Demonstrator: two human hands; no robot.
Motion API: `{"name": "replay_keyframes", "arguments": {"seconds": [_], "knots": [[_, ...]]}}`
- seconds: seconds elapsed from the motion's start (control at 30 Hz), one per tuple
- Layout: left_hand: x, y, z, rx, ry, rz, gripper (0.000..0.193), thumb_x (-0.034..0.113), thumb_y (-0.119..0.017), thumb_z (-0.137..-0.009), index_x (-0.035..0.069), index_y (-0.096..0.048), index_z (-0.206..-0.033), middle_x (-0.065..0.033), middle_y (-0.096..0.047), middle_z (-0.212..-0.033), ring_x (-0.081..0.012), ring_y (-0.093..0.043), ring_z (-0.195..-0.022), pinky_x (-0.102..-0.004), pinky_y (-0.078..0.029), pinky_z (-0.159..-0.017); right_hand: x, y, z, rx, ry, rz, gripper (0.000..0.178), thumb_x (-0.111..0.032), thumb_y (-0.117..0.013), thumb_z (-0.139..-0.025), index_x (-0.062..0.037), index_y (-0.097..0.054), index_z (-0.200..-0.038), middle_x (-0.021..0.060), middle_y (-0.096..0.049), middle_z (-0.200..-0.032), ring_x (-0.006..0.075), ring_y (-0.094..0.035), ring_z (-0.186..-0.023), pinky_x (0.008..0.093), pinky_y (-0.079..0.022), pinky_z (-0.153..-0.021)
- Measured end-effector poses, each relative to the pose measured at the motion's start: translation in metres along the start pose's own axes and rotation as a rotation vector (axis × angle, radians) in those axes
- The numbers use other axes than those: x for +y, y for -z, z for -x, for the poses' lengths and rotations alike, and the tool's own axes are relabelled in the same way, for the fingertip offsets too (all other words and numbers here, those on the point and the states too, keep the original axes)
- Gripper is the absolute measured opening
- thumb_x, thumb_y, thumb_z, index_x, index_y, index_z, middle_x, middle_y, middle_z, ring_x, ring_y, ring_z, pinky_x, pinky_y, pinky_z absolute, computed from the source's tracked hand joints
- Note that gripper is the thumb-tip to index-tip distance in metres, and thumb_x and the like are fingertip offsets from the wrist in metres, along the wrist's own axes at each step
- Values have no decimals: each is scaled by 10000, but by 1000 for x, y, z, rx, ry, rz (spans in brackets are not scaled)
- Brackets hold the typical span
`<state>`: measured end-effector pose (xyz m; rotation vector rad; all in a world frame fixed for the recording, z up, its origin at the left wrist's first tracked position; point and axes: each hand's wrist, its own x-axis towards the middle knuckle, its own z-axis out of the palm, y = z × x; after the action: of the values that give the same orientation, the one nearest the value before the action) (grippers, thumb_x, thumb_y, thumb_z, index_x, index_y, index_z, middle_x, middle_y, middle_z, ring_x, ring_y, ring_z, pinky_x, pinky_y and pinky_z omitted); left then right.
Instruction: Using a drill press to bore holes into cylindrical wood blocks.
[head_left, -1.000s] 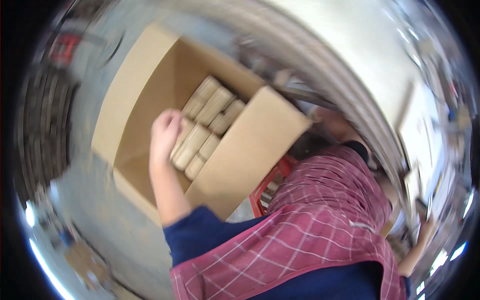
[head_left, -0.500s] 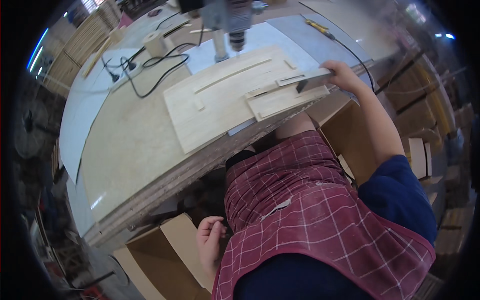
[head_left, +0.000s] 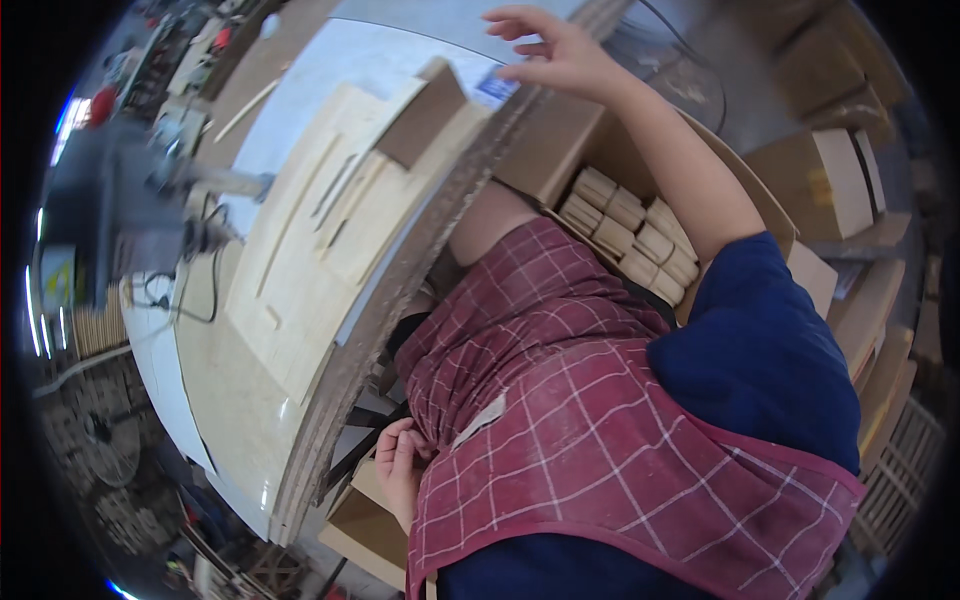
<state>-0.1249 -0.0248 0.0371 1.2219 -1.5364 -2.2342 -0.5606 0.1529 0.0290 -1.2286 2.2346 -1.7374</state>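
My right hand (head_left: 560, 55) is raised past the table's near edge, fingers apart and holding nothing. Close to it, a wooden block (head_left: 430, 112) with a dark brown face stands on a smaller pale board (head_left: 355, 245). That board lies on a larger pale wooden board (head_left: 290, 290) bearing thin strips. My left hand (head_left: 400, 458) hangs low by the apron, its fingers loosely curled and nothing visible in them. Both boards are out of its reach, on the table.
A carton (head_left: 790, 225) beside my right thigh holds several bundled wooden pieces (head_left: 635, 230). Another carton (head_left: 365, 530) stands below my left hand. A blurred drill machine (head_left: 150, 220) stands across the table, near a black cable (head_left: 215, 290). The table's worn edge (head_left: 355, 400) runs before my legs.
My right hand has let go of the wooden block and moved off it, fingers now spread. The view has turned to the right, showing the bundled pieces in the carton. My left hand stays low.
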Motion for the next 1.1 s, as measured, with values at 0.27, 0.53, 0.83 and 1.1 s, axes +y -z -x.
{"name": "replay_keyframes", "arguments": {"seconds": [0.27,0.53,0.83,1.1], "knots": [[-8,23,-40,97,238,-68,184,78,-484,-856,24,-518,-1029,-27,-526,-707,-116,-495,-614,-270,-448,-612,157,83,250,818,-743,19,97,-144,-634,-761,-50,-610,-765,-4,-583,-706,63,-507,-653,204,-421,-611],[-16,95,-53,549,533,-27,205,165,-535,-837,73,-520,-1020,-5,-545,-703,-124,-501,-569,-305,-467,-621,223,30,450,839,-1554,163,87,-104,-580,-707,-43,-615,-759,80,-630,-760,178,-589,-704,289,-458,-674],[-17,174,-18,475,502,-507,225,190,-557,-841,5,-518,-964,-47,-531,-710,-118,-490,-581,-248,-426,-544,261,-9,477,-213,-1612,609,247,-194,-506,-733,-62,-612,-912,168,-604,-956,288,-578,-908,385,-450,-799],[-12,212,24,541,439,-919,305,204,-570,-828,-46,-543,-1000,-89,-600,-828,-163,-576,-731,-271,-459,-628,295,-37,346,-218,-1307,584,385,-89,-451,-752,-65,-517,-1131,166,-504,-1171,272,-450,-1118,363,-347,-954]]}}
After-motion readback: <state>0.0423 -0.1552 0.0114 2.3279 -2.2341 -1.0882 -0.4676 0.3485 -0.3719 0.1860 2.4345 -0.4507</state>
